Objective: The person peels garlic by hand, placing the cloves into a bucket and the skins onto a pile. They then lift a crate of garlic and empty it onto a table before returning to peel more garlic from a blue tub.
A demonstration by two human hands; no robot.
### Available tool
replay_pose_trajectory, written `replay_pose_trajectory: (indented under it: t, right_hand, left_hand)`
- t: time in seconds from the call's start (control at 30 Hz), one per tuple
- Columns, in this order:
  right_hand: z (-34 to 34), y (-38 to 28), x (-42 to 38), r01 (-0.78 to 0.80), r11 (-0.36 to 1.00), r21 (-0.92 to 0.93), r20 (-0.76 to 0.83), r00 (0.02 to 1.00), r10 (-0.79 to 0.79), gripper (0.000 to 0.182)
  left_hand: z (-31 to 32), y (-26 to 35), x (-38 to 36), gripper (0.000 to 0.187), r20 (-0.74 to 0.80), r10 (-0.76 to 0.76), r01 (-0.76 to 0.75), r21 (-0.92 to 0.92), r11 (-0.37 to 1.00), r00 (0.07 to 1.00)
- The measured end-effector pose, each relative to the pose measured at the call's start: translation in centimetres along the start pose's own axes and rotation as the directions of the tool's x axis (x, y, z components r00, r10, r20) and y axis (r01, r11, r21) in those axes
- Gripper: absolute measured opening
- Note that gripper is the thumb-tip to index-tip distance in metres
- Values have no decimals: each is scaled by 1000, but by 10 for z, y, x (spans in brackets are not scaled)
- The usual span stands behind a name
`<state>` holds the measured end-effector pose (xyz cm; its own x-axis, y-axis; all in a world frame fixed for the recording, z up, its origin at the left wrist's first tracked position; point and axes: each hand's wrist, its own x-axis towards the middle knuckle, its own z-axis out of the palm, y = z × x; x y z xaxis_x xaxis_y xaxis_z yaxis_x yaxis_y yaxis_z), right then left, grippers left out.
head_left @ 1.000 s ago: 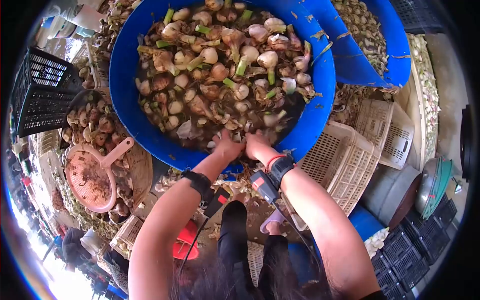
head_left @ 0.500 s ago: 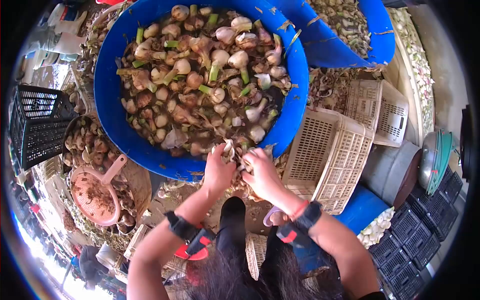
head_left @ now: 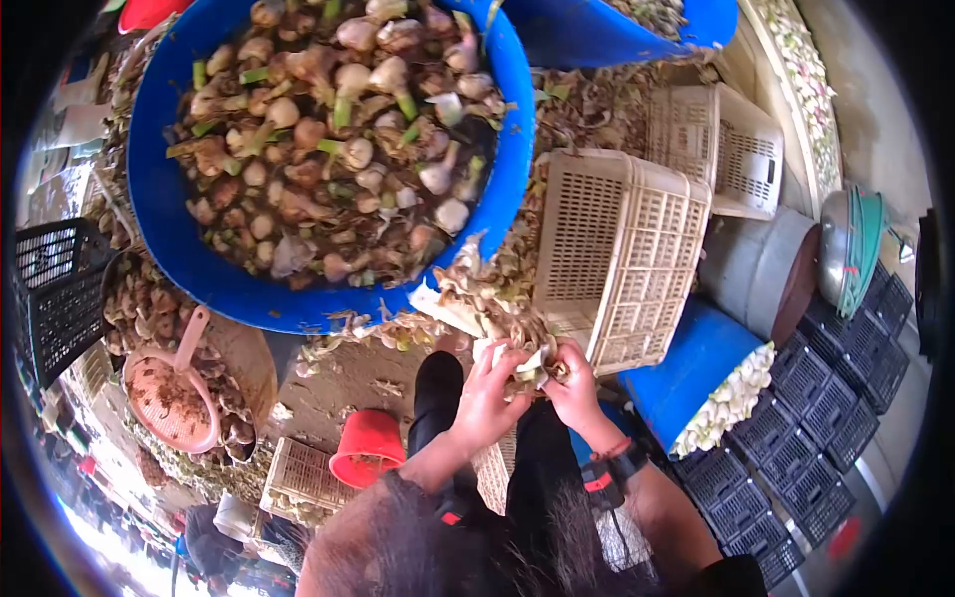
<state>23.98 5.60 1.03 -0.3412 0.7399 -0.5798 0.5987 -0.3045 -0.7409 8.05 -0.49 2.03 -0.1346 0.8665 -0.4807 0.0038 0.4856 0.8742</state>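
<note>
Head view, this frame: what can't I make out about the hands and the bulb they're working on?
- Bulb: mostly wrapped by the left hand and right hand; its state can't be told.
- Fingertips: buried in loose skins, so the grip is unclear.
- Blue tub: top cut off by the frame edge.
- Scene at lower left: too small and overexposed.

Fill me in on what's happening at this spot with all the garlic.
A person sits by a big blue tub heaped with unpeeled garlic bulbs. Both hands work together on one bulb held over the lap: the left hand grips it from one side, the right hand from the other, with loose skins sticking out between the fingers. A pile of husks lies between tub and knees, beside a cream plastic crate. A red cup stands on the ground.
</note>
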Motion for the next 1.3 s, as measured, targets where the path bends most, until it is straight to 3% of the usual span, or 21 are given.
replay_pose_trajectory:
  t: [0.07,0.13,0.17,0.2,0.27,0.33,0.37,0.4,0.47,0.5,0.53,0.7,0.77,0.9,1.0,1.07,1.13,1.17,1.2,1.23,1.3]
  right_hand:
    - [-2,3,1,-3,999,41,-12,1000,3,23]
    - [-7,4,1,-87,991,102,-95,991,97,21]
    - [-7,3,1,-139,953,267,-152,971,184,19]
    - [-11,4,2,-187,928,321,-176,951,252,18]
    - [-16,2,2,-247,788,564,-118,920,373,20]
    - [-15,4,2,-262,799,542,-78,931,358,22]
    - [-16,5,3,-270,812,517,-36,941,336,25]
    - [-18,5,7,-252,907,337,43,967,252,32]
    - [-26,-2,19,-321,945,55,264,918,297,43]
    - [-28,-4,19,-321,945,59,266,918,295,43]
    - [-27,-6,20,-384,907,176,272,904,330,45]
    - [-18,-23,13,-573,403,713,430,812,394,45]
    - [-20,-11,11,-512,513,689,371,857,358,42]
    - [-20,-9,-2,-280,775,567,171,960,221,32]
    - [-32,-9,-10,-185,838,513,115,982,147,29]
    - [-41,-15,-14,-267,592,760,228,963,141,30]
    - [-44,-11,-17,-162,797,582,154,984,87,38]
    - [-48,-9,-16,-50,916,398,107,994,8,38]
    - [-49,-6,-20,50,979,199,76,995,-66,39]
    - [-46,-6,-24,48,980,191,72,995,-63,38]
    - [-44,-7,-30,18,986,163,78,996,-31,42]
  left_hand:
    - [-5,-14,1,36,69,53,-41,-158,987,996]
    - [-10,-45,4,38,184,-246,297,-351,888,952]
    - [-18,-51,4,43,124,-265,255,94,962,956]
    - [-23,-31,13,48,97,-430,301,577,759,898]
    - [-8,-53,10,53,-98,-286,287,589,756,953]
    - [0,-48,27,56,100,-295,311,-257,915,950]
    - [8,-31,31,55,247,-384,445,-657,609,890]
    - [7,-16,41,53,371,-358,513,-691,509,857]
    - [21,-37,48,48,113,-310,330,-320,888,944]
    - [15,-18,54,48,6,-396,393,120,912,918]
    - [17,-19,52,48,6,-394,390,125,912,919]
    - [38,-21,27,53,-114,-119,110,-81,991,986]
    - [40,-18,25,55,-110,-13,2,-99,995,994]
    - [35,-14,16,7,-59,-322,240,-542,805,945]
    - [37,-16,19,4,29,-471,357,-694,625,881]
    - [29,-54,19,14,-50,-428,430,152,890,903]
    - [30,-45,8,18,-116,118,32,834,551,986]
    - [34,-43,6,18,-111,121,26,834,552,987]
    - [36,-17,5,17,-127,-163,194,298,935,978]
    - [36,2,5,17,19,-392,373,-357,857,920]
    - [37,21,5,13,72,-331,337,-298,893,941]
